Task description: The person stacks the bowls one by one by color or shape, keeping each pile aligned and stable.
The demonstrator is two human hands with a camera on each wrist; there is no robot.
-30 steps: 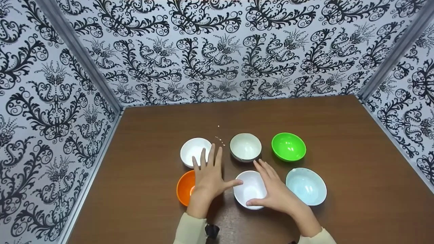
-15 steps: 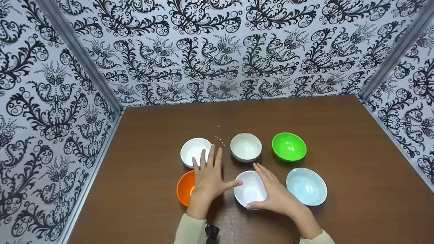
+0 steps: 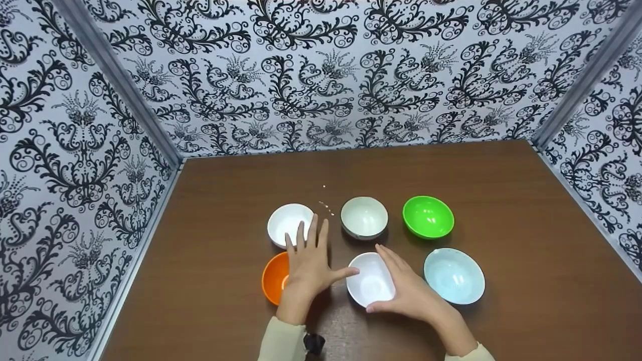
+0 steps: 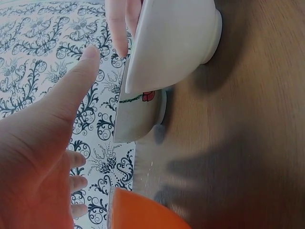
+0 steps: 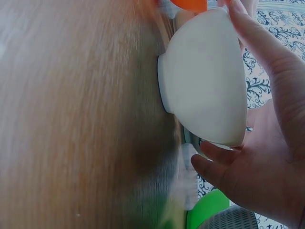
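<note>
A white bowl [image 3: 370, 281] stands upright on the table at the front middle. My right hand [image 3: 409, 288] grips it from the right, thumb at the near rim and fingers round the far side. In the right wrist view that white bowl [image 5: 207, 78] lies between thumb and fingers, its foot close over the wood. My left hand [image 3: 310, 268] is spread with straight fingers above the orange bowl [image 3: 273, 278] and partly covers it. Its fingertips overlap the back left white bowl [image 3: 286, 223], while its thumb reaches over the gripped bowl's left rim.
Behind the gripped bowl stands a pale grey-green bowl [image 3: 363, 218], with a green bowl [image 3: 428, 218] to its right. A light blue bowl [image 3: 454, 277] sits just right of my right hand. Small pale specks [image 3: 326, 206] dot the brown table [image 3: 225, 200]. Patterned walls enclose it.
My right hand has come down slightly and closed its fingers and thumb round the white bowl's rim. The left hand and the bowls stay in place.
</note>
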